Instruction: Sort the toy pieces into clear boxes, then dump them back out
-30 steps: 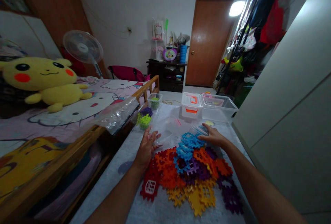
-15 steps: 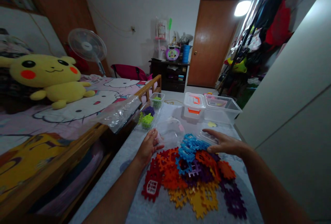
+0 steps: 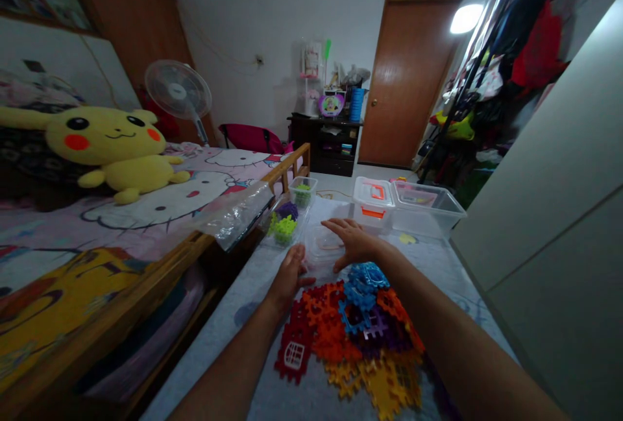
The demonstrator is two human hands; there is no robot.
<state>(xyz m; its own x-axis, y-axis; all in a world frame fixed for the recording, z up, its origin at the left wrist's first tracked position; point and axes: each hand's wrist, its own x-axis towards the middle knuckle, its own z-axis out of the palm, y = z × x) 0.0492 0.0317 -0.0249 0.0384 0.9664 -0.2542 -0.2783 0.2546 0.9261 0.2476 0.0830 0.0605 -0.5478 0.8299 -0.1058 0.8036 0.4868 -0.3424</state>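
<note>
A clear plastic box [image 3: 314, 262] stands on the table behind a heap of toy pieces. My left hand [image 3: 288, 278] is curled against its near left side, thumb toward the front. Over the box's top is a clear lid [image 3: 325, 239], gripped by my right hand [image 3: 351, 239] between its thumb and outstretched fingers. Whether the lid sits flat on the rim cannot be made out. Just below the hands lie interlocking plastic building pieces in blue [image 3: 363, 285], red [image 3: 294, 336], orange [image 3: 333, 336], purple [image 3: 374, 324] and yellow [image 3: 379, 382]. My right forearm covers part of the heap.
A clear tray with lime-green pieces [image 3: 283, 229] and a small clear box [image 3: 302, 191] stand at the left edge. Farther back are a lidded box with orange clips [image 3: 372, 199] and a larger clear bin [image 3: 428, 210]. A wooden bed rail [image 3: 195, 252] borders the table.
My right hand has moved left from beside the blue pieces to above the clear box, bringing the clear lid along. My left hand stays at the box. The view has shifted slightly.
</note>
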